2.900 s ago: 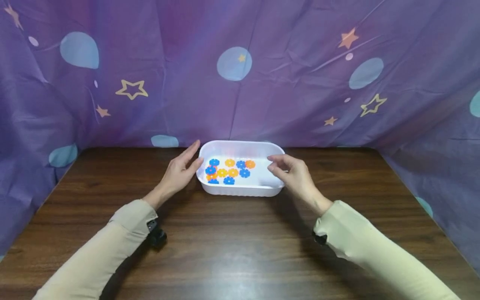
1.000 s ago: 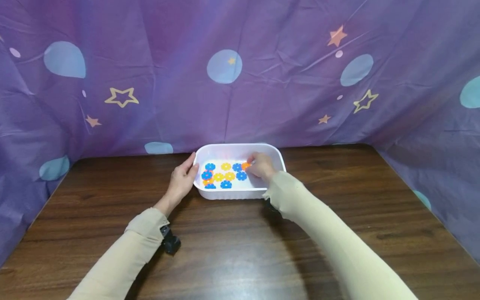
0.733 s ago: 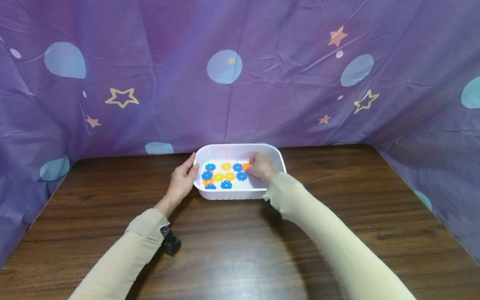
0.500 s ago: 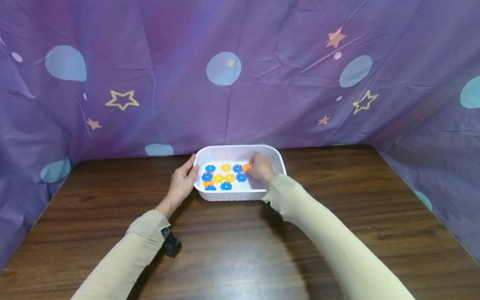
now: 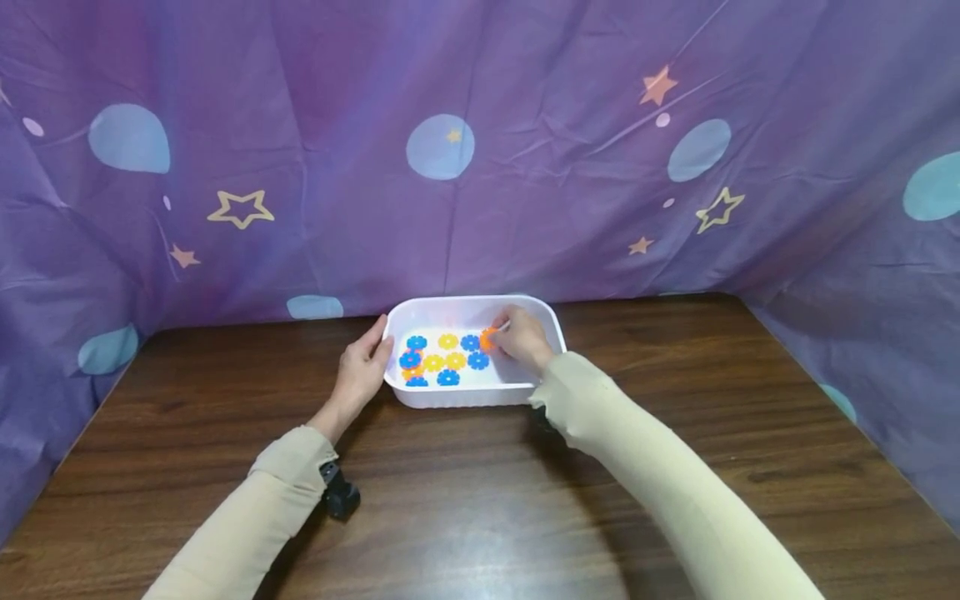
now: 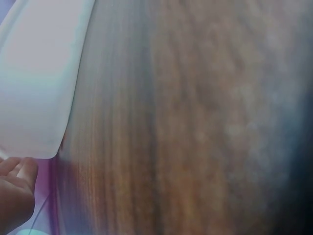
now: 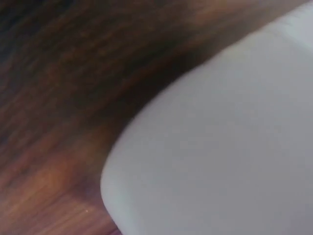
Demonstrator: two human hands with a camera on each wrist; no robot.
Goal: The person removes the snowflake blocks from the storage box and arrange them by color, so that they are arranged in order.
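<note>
A white plastic basin [image 5: 465,398] stands near the table's back edge, with blue, yellow and orange snowflake discs inside. My left hand [image 5: 360,371] holds its left end, thumb at the rim and fingers along the outer wall. In the left wrist view, fingertips [image 6: 27,169] touch the basin's end [image 6: 39,98]. Reaching inside, my right hand [image 5: 525,337] pinches an orange snowflake disc [image 5: 487,340], which is tilted up. Beside that disc lie two blue discs [image 5: 477,360]. The right wrist view shows only the basin's outer wall [image 7: 210,147] and table; the hand is hidden.
A brown wooden table [image 5: 450,500] lies under the basin. Behind it hangs a purple cloth [image 5: 360,167] with stars and pale blue shapes, close to the basin's far side. More blue and orange discs overlap at the basin's left end.
My right hand has gone from the basin's right rim into it, taken hold of the orange disc and tilted it up. The left hand stays at the left end. The head view has shifted slightly.
</note>
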